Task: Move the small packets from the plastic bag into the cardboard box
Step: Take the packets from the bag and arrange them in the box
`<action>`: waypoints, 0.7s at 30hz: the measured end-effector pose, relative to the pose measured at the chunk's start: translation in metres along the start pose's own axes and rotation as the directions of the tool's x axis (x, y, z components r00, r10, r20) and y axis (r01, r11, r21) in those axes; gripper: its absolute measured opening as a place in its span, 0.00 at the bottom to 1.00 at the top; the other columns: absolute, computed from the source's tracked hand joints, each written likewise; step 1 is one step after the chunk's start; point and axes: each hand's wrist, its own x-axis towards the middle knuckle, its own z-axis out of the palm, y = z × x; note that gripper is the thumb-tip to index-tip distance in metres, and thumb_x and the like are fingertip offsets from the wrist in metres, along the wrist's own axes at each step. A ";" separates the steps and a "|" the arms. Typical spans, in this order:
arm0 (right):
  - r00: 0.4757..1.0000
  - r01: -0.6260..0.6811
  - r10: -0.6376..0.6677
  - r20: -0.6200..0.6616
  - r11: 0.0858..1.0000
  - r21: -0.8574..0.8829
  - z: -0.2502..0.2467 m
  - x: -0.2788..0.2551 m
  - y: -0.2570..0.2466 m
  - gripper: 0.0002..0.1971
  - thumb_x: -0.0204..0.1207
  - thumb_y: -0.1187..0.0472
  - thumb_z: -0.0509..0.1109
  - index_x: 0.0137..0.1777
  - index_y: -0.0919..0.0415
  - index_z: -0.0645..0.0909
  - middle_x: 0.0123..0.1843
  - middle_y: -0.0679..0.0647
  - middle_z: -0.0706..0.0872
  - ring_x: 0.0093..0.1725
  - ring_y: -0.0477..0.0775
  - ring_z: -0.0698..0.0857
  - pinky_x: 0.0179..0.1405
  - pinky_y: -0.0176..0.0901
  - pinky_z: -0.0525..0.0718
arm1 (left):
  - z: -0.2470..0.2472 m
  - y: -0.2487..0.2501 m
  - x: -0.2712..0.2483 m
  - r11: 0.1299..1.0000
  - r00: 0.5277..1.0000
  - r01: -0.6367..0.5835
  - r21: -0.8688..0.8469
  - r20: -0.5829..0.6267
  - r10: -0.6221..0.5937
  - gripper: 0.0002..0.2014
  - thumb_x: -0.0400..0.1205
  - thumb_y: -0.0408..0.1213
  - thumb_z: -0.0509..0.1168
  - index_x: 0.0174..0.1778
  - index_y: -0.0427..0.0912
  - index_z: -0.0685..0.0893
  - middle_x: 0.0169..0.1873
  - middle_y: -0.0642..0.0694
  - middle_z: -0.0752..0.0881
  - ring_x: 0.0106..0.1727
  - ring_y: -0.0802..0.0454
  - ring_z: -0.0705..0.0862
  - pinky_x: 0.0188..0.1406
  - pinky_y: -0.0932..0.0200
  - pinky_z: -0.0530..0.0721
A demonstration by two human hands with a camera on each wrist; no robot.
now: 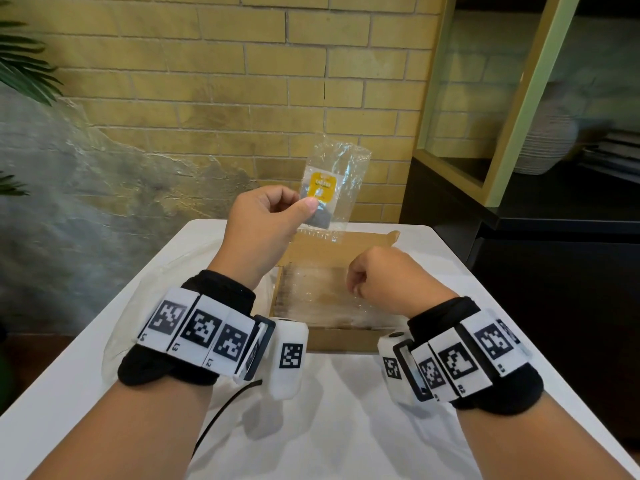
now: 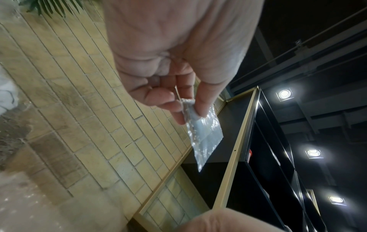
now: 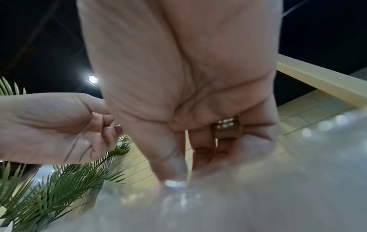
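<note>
My left hand (image 1: 308, 204) is raised above the table and pinches a small clear packet (image 1: 327, 188) with a yellow label by its lower left corner. The left wrist view shows thumb and forefinger (image 2: 186, 109) closed on that packet (image 2: 204, 136). Below it an open cardboard box (image 1: 346, 336) lies on the white table, with a clear plastic bag (image 1: 311, 296) spread across its inside. My right hand (image 1: 356, 282) hovers over the box, fingers curled. The right wrist view shows its fingers (image 3: 184, 164) gripping the plastic bag (image 3: 238, 196). What the bag holds is hidden.
The white table (image 1: 346, 427) stands against a yellow brick wall. More pale plastic sheet (image 1: 145, 306) lies left of the box, under my left wrist. A dark cabinet with a green-framed shelf (image 1: 519, 133) rises at the right. Palm fronds (image 1: 20, 71) hang at the left.
</note>
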 end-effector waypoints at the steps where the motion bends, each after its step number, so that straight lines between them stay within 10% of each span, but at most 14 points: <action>1: 1.000 0.000 0.000 -0.012 1.000 -0.008 0.000 0.000 0.000 0.12 0.73 0.71 0.64 0.36 0.53 0.82 0.44 0.55 0.87 0.47 0.57 0.84 0.50 0.48 0.85 | 0.000 0.000 0.000 1.000 1.000 -0.002 0.003 -0.001 0.002 0.13 0.78 0.39 0.69 0.40 0.30 0.85 0.32 0.39 0.78 0.33 0.50 0.73 0.24 0.72 0.72; 10: 0.996 -0.011 0.005 -0.091 0.998 -0.063 -0.016 0.000 0.009 0.13 0.74 0.72 0.66 0.43 0.55 0.89 0.50 0.55 0.88 0.53 0.57 0.84 0.57 0.49 0.83 | 0.002 -0.001 0.000 1.000 1.000 0.000 0.019 0.019 0.000 0.13 0.79 0.39 0.68 0.42 0.30 0.85 0.35 0.36 0.83 0.32 0.53 0.75 0.27 0.71 0.74; 15: 1.000 -0.028 0.028 0.000 0.998 -0.056 -0.013 0.001 0.013 0.13 0.74 0.71 0.66 0.48 0.57 0.89 0.52 0.55 0.88 0.54 0.57 0.85 0.60 0.48 0.81 | 0.004 -0.001 -0.001 0.998 0.994 0.066 0.025 0.080 -0.068 0.12 0.83 0.36 0.62 0.34 0.50 0.84 0.31 0.52 0.83 0.26 0.65 0.79 0.26 0.75 0.77; 21: 0.994 0.077 -0.035 -0.100 0.885 0.460 -0.032 -0.010 0.008 0.03 0.72 0.57 0.75 0.43 0.52 0.84 0.37 0.49 0.86 0.37 0.43 0.84 0.39 0.33 0.81 | 0.012 -0.002 -0.004 0.992 0.981 0.128 0.017 0.146 -0.129 0.11 0.82 0.31 0.63 0.34 0.44 0.83 0.28 0.50 0.82 0.26 0.61 0.81 0.29 0.71 0.81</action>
